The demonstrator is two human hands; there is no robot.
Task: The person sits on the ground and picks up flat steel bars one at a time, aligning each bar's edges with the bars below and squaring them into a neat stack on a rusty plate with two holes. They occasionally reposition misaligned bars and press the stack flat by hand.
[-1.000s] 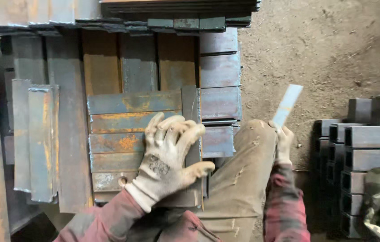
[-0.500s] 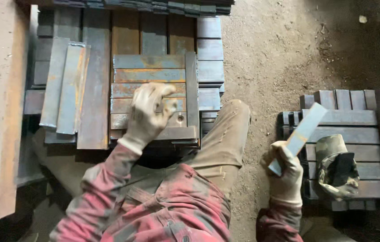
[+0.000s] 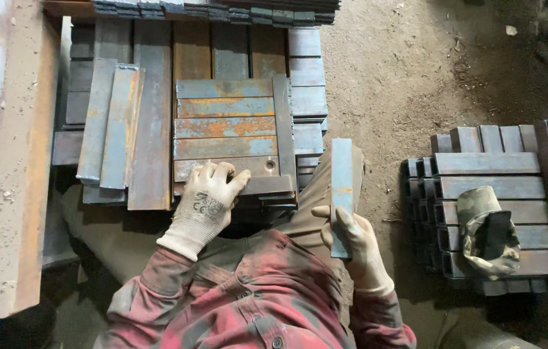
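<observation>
Down at the person's knees, seen from the head camera, both hands are in pale work gloves and busy with rusty steel. Right hand (image 3: 358,249) has its grip wrapped around a flat steel strip (image 3: 341,187), holding it by the lower end so it stands up lengthwise over the tan trouser leg (image 3: 316,200), greyish with a couple of orange rust spots. Left hand (image 3: 208,200) lies palm down with fingers spread loosely on the near edge of a stack of flat bars (image 3: 225,126), not closed on anything, just resting there beside a bar with a small round hole (image 3: 269,165) in it. That stack has several bars laid crosswise with one bar running upright along its right edge, all sitting on a bigger bed of longer plates (image 3: 151,116). Left of it two narrow strips (image 3: 109,123) lie slightly tilted on top. Further left a long rusty beam (image 3: 28,161) runs up the frame. Off to the right on the dirt floor (image 3: 403,84), well apart from the hands, is a pile of square tubes (image 3: 500,168) with a camouflage-patterned glove (image 3: 484,232) lying on it. Red, paint-stained sleeves (image 3: 248,304) fill the bottom.
</observation>
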